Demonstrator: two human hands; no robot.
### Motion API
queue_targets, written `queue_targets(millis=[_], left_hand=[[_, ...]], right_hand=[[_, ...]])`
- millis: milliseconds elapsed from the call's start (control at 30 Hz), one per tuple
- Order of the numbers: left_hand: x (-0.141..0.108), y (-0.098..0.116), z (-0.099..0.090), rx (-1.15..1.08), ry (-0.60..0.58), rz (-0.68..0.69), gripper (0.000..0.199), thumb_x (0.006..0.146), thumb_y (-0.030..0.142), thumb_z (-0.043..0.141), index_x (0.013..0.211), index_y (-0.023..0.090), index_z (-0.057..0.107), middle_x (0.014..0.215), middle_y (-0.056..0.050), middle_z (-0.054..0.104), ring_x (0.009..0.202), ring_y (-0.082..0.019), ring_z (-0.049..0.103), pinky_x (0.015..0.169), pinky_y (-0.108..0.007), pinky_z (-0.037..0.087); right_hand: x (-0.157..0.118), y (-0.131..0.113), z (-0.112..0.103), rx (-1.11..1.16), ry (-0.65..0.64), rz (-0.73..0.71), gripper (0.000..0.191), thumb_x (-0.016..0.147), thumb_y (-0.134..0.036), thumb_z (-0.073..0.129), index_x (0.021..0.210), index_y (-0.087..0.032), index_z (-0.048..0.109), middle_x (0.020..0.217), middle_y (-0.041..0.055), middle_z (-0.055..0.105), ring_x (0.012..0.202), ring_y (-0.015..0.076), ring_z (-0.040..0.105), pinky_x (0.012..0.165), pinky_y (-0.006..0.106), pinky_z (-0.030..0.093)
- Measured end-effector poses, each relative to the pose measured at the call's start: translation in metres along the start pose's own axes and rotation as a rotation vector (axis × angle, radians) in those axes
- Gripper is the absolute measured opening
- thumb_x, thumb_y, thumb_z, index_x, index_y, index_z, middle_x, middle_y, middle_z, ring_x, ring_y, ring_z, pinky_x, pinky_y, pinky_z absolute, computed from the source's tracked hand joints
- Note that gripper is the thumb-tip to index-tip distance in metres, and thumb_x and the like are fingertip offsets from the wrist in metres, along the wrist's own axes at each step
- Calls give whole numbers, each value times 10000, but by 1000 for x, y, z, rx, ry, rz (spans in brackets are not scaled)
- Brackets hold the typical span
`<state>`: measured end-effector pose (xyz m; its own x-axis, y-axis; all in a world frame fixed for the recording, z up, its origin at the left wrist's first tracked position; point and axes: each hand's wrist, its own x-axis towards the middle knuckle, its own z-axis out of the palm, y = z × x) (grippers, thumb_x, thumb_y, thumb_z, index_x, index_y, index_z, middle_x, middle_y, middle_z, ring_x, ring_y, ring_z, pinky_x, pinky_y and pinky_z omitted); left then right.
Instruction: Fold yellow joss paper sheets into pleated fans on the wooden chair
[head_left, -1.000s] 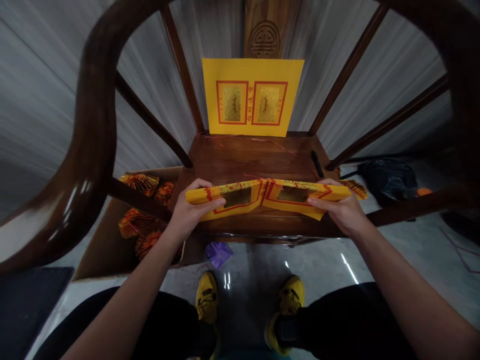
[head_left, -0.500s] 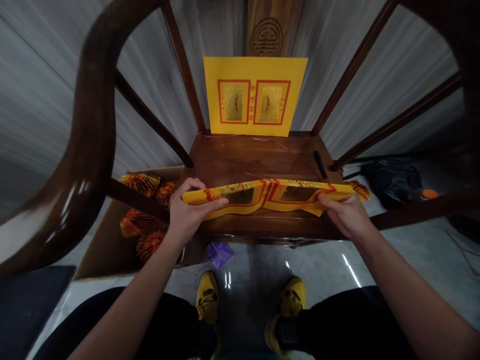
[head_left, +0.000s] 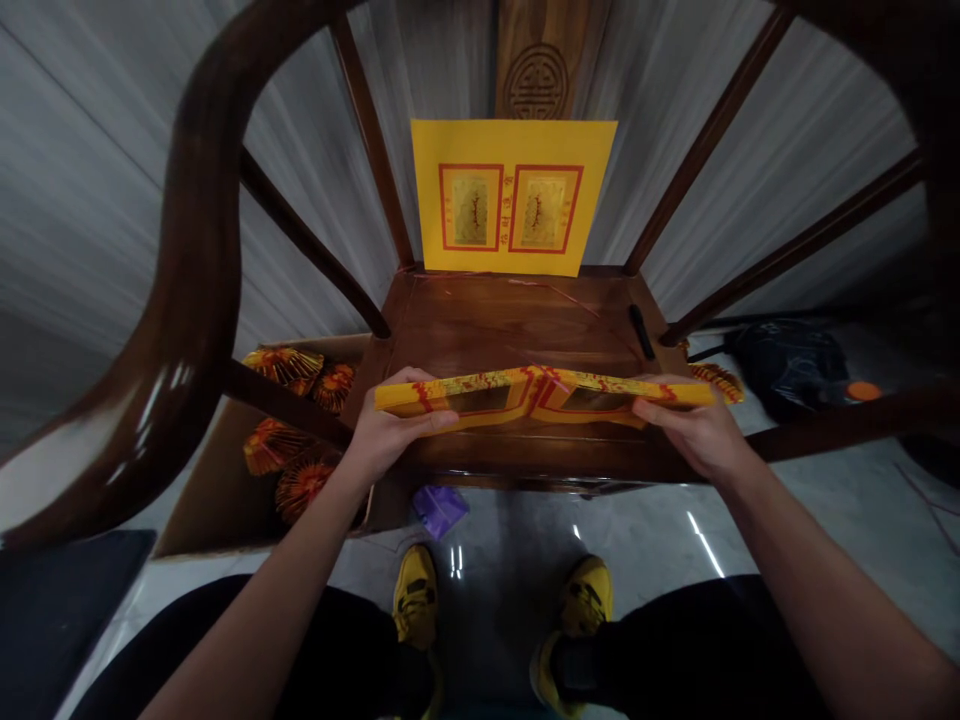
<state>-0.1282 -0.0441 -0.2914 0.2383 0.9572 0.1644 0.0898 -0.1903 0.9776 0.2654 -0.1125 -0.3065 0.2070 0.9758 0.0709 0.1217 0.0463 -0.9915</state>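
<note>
A stack of yellow paper [head_left: 534, 396] with red borders and dark panels is held nearly edge-on above the front of the wooden chair seat [head_left: 517, 320]. My left hand [head_left: 394, 425] grips its left end, thumb on the near face. Its right end is pinched by my right hand [head_left: 694, 425], whose fingers are partly hidden behind the paper. The stack bends at its middle. Behind it, a yellow sheet [head_left: 513, 200] with two red-framed gold panels stands upright at the back of the seat.
A black pen [head_left: 641, 331] and thin red strings lie on the seat. At the left, a cardboard box [head_left: 202, 500] holds several red-gold folded paper pieces [head_left: 304, 488]. A purple packet [head_left: 440, 510] lies on the floor. Chair arms curve around both sides; a black bag [head_left: 787, 368] sits right.
The paper stack has tilted to show more of its top edge, and its lower right sheets now lie more even. Both hands have shifted slightly down in the view.
</note>
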Motion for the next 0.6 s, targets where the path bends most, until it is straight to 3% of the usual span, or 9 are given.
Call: queue_targets(millis=[100, 233, 467, 600], left_hand=[[2, 5, 0, 25, -10, 15, 387, 638, 301, 965, 903, 201, 701, 870, 6, 676, 777, -142, 604, 698, -243, 461], [6, 10, -1, -3, -136, 55, 305, 670, 278, 950, 816, 187, 698, 867, -7, 679, 806, -150, 608, 726, -254, 460], [3, 9, 4, -18, -117, -23, 320, 676, 281, 951, 902, 197, 740, 927, -8, 711, 832, -147, 634, 730, -239, 470], [0, 13, 13, -9, -185, -45, 271, 702, 317, 936, 865, 174, 774, 915, -30, 732, 840, -166, 651, 742, -253, 488]], right_hand=[[1, -3, -1, 24, 14, -5, 407, 577, -382, 1001, 915, -257, 811, 875, 10, 761, 751, 168, 694, 679, 271, 592], [2, -2, 0, 26, 13, -29, 378, 562, -332, 1009, 859, -244, 793, 858, -3, 743, 723, 147, 677, 637, 246, 564], [2, -1, 3, -11, 29, -56, 373, 564, -399, 1006, 804, -235, 772, 819, 6, 716, 695, 160, 661, 605, 281, 551], [2, -1, 3, -37, 21, -75, 374, 557, -391, 1011, 804, -243, 772, 837, 10, 718, 704, 168, 660, 589, 287, 538]])
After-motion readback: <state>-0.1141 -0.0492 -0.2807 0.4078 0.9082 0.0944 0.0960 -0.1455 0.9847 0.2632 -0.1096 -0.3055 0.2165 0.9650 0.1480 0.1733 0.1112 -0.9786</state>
